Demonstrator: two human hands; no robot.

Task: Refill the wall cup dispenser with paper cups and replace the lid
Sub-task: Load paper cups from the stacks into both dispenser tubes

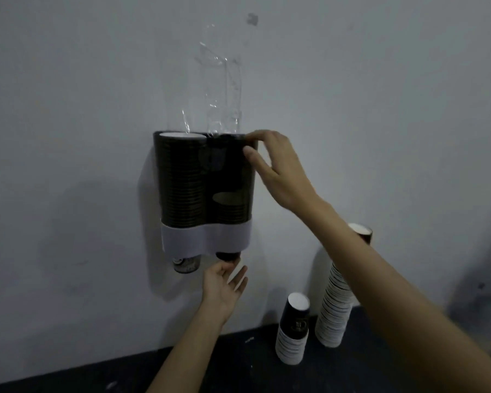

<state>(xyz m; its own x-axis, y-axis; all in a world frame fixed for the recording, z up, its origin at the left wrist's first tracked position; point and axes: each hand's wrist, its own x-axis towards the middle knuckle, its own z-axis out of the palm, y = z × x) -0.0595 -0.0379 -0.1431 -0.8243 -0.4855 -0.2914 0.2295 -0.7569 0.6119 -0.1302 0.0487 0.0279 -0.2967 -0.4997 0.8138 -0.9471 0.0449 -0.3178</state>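
The dark see-through cup dispenser (182, 177) hangs on the wall, with a white band (204, 236) around its base. Its left tube is packed with paper cups to the top; the right tube holds a low stack (230, 208). A crinkled clear plastic piece (224, 80) rises above the right tube; I cannot tell whether it is the lid. My right hand (278, 168) pinches the dispenser's top right rim between thumb and forefinger. My left hand (224, 285) is palm up under the right outlet, fingertips at the protruding cup (227, 256).
A tall stack of paper cups (335, 307) and a shorter stack (292, 330) stand on the dark counter (238, 364) against the wall, right of and below the dispenser. A small clear hook (252, 19) is stuck high on the wall.
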